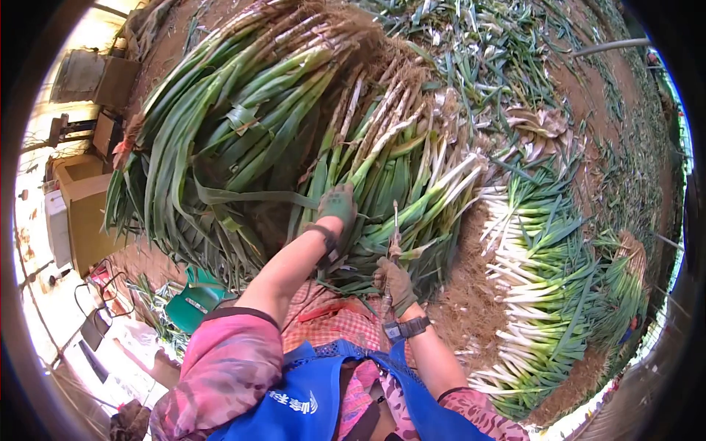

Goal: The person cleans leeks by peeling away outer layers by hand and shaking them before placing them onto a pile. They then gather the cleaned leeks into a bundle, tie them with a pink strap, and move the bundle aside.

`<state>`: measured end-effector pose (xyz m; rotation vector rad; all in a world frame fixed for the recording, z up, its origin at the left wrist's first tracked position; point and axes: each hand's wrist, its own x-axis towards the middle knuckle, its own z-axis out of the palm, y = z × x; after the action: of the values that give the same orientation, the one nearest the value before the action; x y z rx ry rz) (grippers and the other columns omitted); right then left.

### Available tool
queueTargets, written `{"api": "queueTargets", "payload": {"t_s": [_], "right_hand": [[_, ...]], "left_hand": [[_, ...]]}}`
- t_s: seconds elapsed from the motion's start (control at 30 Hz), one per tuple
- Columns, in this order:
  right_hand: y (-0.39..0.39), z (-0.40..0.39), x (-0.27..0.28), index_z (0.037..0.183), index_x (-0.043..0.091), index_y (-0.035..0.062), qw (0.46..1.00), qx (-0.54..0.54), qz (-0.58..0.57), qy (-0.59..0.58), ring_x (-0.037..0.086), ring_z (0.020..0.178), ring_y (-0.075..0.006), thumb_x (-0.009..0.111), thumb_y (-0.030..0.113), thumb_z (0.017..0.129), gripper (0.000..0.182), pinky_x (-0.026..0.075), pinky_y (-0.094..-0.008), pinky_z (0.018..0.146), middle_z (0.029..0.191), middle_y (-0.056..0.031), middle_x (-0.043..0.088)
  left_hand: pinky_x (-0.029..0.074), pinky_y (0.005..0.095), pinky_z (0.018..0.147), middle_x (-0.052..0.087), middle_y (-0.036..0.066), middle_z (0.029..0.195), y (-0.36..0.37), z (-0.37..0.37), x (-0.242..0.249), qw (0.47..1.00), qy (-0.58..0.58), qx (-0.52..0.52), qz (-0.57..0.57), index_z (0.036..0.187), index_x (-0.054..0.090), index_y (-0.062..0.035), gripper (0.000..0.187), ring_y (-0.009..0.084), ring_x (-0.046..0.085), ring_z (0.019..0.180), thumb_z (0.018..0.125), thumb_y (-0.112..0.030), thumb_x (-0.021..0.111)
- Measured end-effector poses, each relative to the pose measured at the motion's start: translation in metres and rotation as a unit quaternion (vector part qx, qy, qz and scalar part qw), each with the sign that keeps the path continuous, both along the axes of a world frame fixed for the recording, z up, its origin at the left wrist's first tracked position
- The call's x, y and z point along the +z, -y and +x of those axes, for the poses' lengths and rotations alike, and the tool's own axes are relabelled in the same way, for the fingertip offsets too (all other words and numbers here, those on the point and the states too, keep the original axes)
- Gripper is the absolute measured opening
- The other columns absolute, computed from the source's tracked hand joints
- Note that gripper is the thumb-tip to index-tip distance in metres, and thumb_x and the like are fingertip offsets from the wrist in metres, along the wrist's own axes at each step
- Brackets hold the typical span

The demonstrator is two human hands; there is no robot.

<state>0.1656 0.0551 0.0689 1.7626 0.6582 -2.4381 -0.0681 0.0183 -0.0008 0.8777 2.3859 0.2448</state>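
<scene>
My left hand (pixel 337 205), in a green glove, reaches forward with its fingers closed on the green stalk of a leek (pixel 359 175) in the pile in front of me. Nearer my body, my right hand (pixel 396 285), in a brownish glove, is wrapped round a thin tool (pixel 396 228) that points up and away from me. Peeled leeks with white stems (pixel 448 184) lie just beyond the tool. Unpeeled leeks (pixel 235 125) with roots and soil on them are heaped to the left.
Cleaned leeks (pixel 529 287) lie in a long row on the right. Leaf scraps (pixel 485 59) cover the ground at the top. A green plastic stool (pixel 197 300) and a cardboard box (pixel 87 209) stand at the left. A tied bundle (pixel 621 294) lies at the far right.
</scene>
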Motion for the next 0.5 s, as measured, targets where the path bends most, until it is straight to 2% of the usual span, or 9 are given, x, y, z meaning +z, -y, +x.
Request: {"api": "queueTargets", "payload": {"t_s": [0.07, 0.2, 0.27, 0.3, 0.33, 0.4, 0.43, 0.47, 0.5], "right_hand": [[0.002, -0.003, 0.005, 0.091, 0.056, 0.0069, 0.999, 0.031, 0.016, 0.036, 0.050, 0.059, -0.0076, 0.066, 0.025, 0.092, 0.021, 0.042, -0.0231, 0.050, 0.072, 0.0004, 0.053], [0.013, 0.000, -0.007, 0.093, 0.057, 0.0043, 0.991, 0.087, 0.100, 0.018, 0.052, 0.063, -0.0076, 0.066, 0.026, 0.092, 0.024, 0.044, -0.0250, 0.055, 0.073, 0.0014, 0.054], [0.016, -0.007, -0.004, 0.093, 0.057, 0.0027, 0.979, 0.127, 0.158, 0.022, 0.052, 0.064, -0.0084, 0.067, 0.027, 0.091, 0.027, 0.045, -0.0275, 0.057, 0.073, 0.0014, 0.055], [0.017, -0.009, -0.003, 0.096, 0.058, 0.0017, 0.949, 0.213, 0.224, 0.056, 0.062, 0.068, -0.0195, 0.069, 0.031, 0.088, 0.032, 0.049, -0.0346, 0.064, 0.076, -0.0054, 0.062], [0.015, -0.018, 0.011, 0.097, 0.058, 0.0021, 0.931, 0.248, 0.258, 0.070, 0.063, 0.071, -0.0237, 0.069, 0.032, 0.087, 0.033, 0.049, -0.0364, 0.066, 0.078, -0.0082, 0.064], [0.013, -0.036, 0.037, 0.098, 0.059, 0.0031, 0.885, 0.318, 0.326, 0.097, 0.067, 0.078, -0.0322, 0.069, 0.035, 0.085, 0.036, 0.050, -0.0401, 0.071, 0.082, -0.0140, 0.067], [0.019, -0.037, 0.028, 0.094, 0.056, 0.0008, 0.893, 0.282, 0.343, 0.074, 0.060, 0.064, -0.0226, 0.069, 0.031, 0.085, 0.034, 0.048, -0.0363, 0.064, 0.071, -0.0122, 0.060], [0.020, -0.038, 0.022, 0.094, 0.056, 0.0003, 0.903, 0.271, 0.328, 0.067, 0.061, 0.066, -0.0262, 0.069, 0.032, 0.085, 0.036, 0.049, -0.0373, 0.065, 0.072, -0.0139, 0.061], [0.019, -0.040, 0.016, 0.095, 0.056, -0.0002, 0.912, 0.259, 0.313, 0.061, 0.062, 0.068, -0.0299, 0.069, 0.033, 0.085, 0.037, 0.049, -0.0382, 0.067, 0.074, -0.0156, 0.062]], "left_hand": [[0.047, 0.0465, 0.093, 0.064, 0.014, 0.114, -0.015, 0.005, -0.027, 0.994, -0.057, 0.013, -0.094, 0.116, 0.057, -0.0082, 0.032, 0.0320, 0.060, 0.111, 0.087, -0.020, 0.060], [0.049, 0.0439, 0.093, 0.060, 0.014, 0.122, -0.039, -0.019, -0.020, 0.962, 0.112, 0.035, -0.249, 0.114, 0.062, -0.0076, 0.043, 0.0306, 0.059, 0.115, 0.074, -0.025, 0.070], [0.051, 0.0406, 0.090, 0.064, 0.012, 0.112, -0.030, -0.023, -0.014, 0.976, 0.111, 0.013, -0.188, 0.111, 0.067, -0.0074, 0.044, 0.0333, 0.062, 0.107, 0.071, -0.027, 0.070], [0.051, 0.0405, 0.089, 0.066, 0.012, 0.108, -0.028, -0.025, 0.005, 0.986, 0.090, -0.002, -0.142, 0.111, 0.067, -0.0073, 0.046, 0.0344, 0.063, 0.104, 0.071, -0.028, 0.070], [0.052, 0.0403, 0.088, 0.067, 0.011, 0.104, -0.024, -0.027, 0.015, 0.993, 0.068, -0.019, -0.095, 0.111, 0.067, -0.0073, 0.047, 0.0356, 0.064, 0.101, 0.070, -0.030, 0.071], [0.056, 0.0368, 0.062, 0.068, 0.009, 0.084, -0.011, -0.025, -0.001, 0.992, 0.113, 0.032, 0.042, 0.113, 0.062, -0.0020, 0.043, 0.0250, 0.067, 0.073, 0.075, -0.017, 0.074], [0.056, 0.0355, 0.060, 0.067, 0.008, 0.081, -0.010, -0.027, -0.004, 0.954, 0.260, 0.143, 0.042, 0.115, 0.060, -0.0014, 0.044, 0.0219, 0.066, 0.069, 0.077, -0.017, 0.075], [0.056, 0.0342, 0.057, 0.065, 0.007, 0.079, -0.011, -0.029, -0.008, 0.882, 0.397, 0.250, 0.041, 0.117, 0.057, -0.0007, 0.046, 0.0188, 0.065, 0.065, 0.078, -0.016, 0.075], [0.055, 0.0312, 0.053, 0.062, 0.005, 0.079, -0.003, -0.030, -0.035, 0.847, 0.443, 0.273, 0.106, 0.123, 0.050, 0.0011, 0.050, 0.0116, 0.060, 0.062, 0.081, -0.012, 0.075]]}}
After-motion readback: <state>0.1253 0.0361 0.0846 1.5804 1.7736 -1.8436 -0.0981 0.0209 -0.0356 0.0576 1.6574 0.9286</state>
